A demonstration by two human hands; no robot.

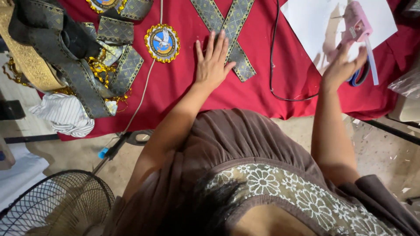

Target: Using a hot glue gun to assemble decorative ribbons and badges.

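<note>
My left hand (213, 61) lies flat with fingers spread on the red cloth (183, 87), its fingertips touching two crossed grey-and-gold patterned ribbons (227, 30). My right hand (343, 65) hovers with fingers apart just below a pink glue gun (356, 24) that lies on a white paper sheet (310, 22); whether it touches the gun is unclear. A round gold-edged badge (162, 42) with a blue centre lies left of my left hand.
A heap of patterned ribbons and gold trim (74, 57) fills the left of the cloth, with a white striped cloth (65, 114) below it. A black cable (273, 57) loops across the cloth. A wire fan guard (57, 205) stands on the floor at lower left.
</note>
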